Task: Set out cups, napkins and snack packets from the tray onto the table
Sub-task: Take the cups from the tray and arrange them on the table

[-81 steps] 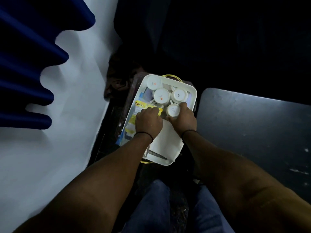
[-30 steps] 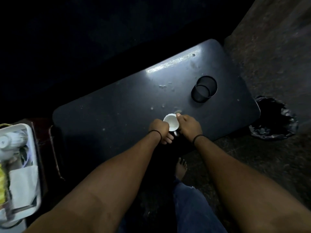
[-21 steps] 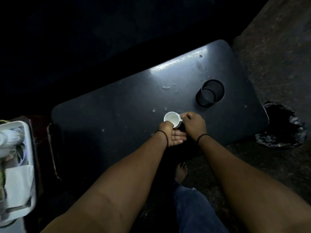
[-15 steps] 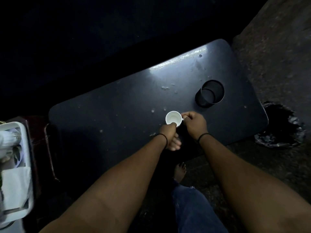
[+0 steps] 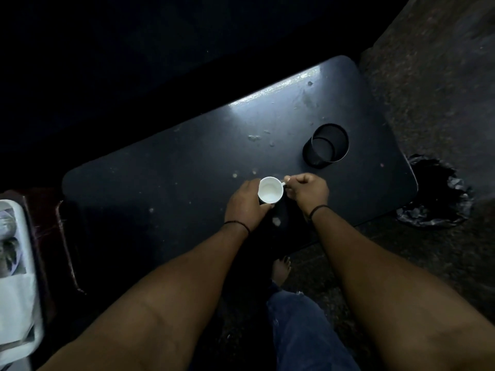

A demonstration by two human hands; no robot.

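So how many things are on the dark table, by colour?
White: 1, the cup, held by the left hand and right hand.
Black: 1, the round holder.
Total: 2 on the table.

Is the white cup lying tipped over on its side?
No, the white cup stands mouth up on the dark table between both hands.

A black mesh cup-shaped holder (image 5: 326,146) stood upright toward the far right of the dark tabletop, while a crumpled black bag (image 5: 439,195) lay on the speckled floor (image 5: 434,76) just beyond that end.
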